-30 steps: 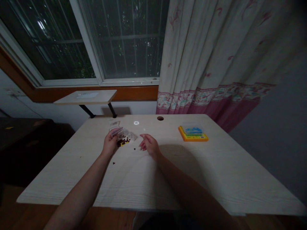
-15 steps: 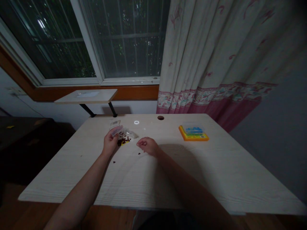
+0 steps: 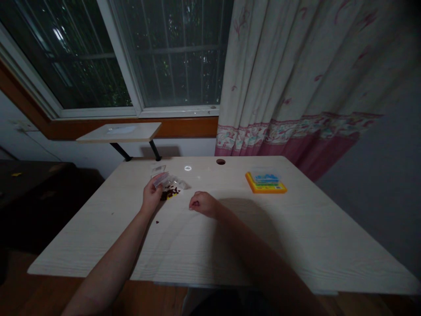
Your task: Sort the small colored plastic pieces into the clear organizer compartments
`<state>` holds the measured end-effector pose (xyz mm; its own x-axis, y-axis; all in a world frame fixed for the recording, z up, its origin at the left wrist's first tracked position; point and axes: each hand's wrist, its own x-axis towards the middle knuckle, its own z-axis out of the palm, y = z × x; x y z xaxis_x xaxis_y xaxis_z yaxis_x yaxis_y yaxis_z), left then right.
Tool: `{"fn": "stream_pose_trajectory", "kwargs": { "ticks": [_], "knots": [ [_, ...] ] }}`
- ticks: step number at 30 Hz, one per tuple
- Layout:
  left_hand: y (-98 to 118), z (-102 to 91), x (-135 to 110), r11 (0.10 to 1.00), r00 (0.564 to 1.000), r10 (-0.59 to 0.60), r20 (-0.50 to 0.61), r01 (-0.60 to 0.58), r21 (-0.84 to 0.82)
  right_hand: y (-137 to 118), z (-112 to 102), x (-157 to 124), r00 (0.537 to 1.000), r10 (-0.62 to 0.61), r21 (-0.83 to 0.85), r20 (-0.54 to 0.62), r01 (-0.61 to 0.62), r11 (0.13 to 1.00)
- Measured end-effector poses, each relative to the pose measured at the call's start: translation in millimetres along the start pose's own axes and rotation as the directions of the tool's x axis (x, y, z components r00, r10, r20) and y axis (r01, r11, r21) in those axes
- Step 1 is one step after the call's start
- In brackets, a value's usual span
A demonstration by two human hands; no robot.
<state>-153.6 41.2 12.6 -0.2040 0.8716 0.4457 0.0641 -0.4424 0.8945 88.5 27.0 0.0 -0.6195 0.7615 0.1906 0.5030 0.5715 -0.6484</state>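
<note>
My left hand (image 3: 151,197) is closed on a small clear plastic box (image 3: 160,179), tilted above the tabletop. Just right of its fingers lies a loose pile of tiny dark red pieces (image 3: 171,191), with some yellow pieces (image 3: 170,197) at its near edge. Crumpled clear plastic bags (image 3: 180,182) lie behind the pile. My right hand (image 3: 204,204) rests low over the table, right of the pile, its fingertips pinched together; whatever they hold is too small or hidden. One stray dark piece (image 3: 157,222) lies nearer to me.
A yellow-orange case with a clear lid and blue contents (image 3: 265,182) sits at the right. A small raised shelf (image 3: 131,134) stands at the back left. Beyond the pale wooden table (image 3: 184,250) are a window and a curtain (image 3: 263,87).
My right hand has moved slightly down toward me and its fingers have closed where a single dark piece lay; that piece no longer shows. My left hand stays with the box.
</note>
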Motion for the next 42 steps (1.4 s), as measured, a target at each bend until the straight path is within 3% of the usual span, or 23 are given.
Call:
{"fn": "stream_pose_trajectory", "kwargs": {
  "ticks": [3,9,14,20,22,25,27,30,32,36,42],
  "knots": [
    [-6,-1.4,3,0.998,0.999,-0.002,-0.051,-0.001,-0.064,-3,8,3,0.999,0.012,-0.084,-0.051,-0.016,0.996],
    [-22,-3.6,12,0.963,0.981,-0.129,-0.147,0.089,-0.253,-29,34,31,0.995,0.048,-0.263,-0.093,-0.071,0.962],
    [-20,-4.4,13,0.957,0.973,-0.15,-0.174,0.099,-0.275,-42,46,56,0.984,0.037,-0.198,-0.172,-0.071,0.978],
    [-16,-6.8,15,0.958,0.972,-0.132,-0.195,0.075,-0.277,-23,41,60,0.955,0.146,0.05,-0.257,-0.138,0.989],
    [-18,-7.9,16,0.955,0.973,-0.126,-0.194,0.066,-0.288,-18,39,56,0.958,0.173,0.138,-0.23,-0.143,0.98],
    [-20,-8.6,17,0.954,0.975,-0.111,-0.192,0.051,-0.295,-25,42,46,0.989,0.055,0.155,-0.139,-0.033,0.987],
    [-21,-7.8,17,0.955,0.976,-0.108,-0.19,0.049,-0.294,-38,47,39,0.996,-0.086,0.105,-0.036,0.09,0.99],
    [-18,-5.6,15,0.951,0.974,-0.115,-0.194,0.052,-0.303,-61,59,31,0.959,-0.263,-0.03,0.107,0.267,0.963],
    [-14,-4.4,14,0.948,0.972,-0.124,-0.201,0.056,-0.313,-73,66,30,0.947,-0.299,-0.141,0.115,0.313,0.939],
    [-7,-5.1,13,0.949,0.97,-0.136,-0.202,0.069,-0.306,-80,70,35,0.966,-0.235,-0.285,0.105,0.256,0.924],
    [-7,-8.7,18,0.945,0.95,-0.138,-0.281,0.042,-0.324,-62,54,49,0.994,-0.105,-0.349,0.01,0.102,0.932]
  ]
}}
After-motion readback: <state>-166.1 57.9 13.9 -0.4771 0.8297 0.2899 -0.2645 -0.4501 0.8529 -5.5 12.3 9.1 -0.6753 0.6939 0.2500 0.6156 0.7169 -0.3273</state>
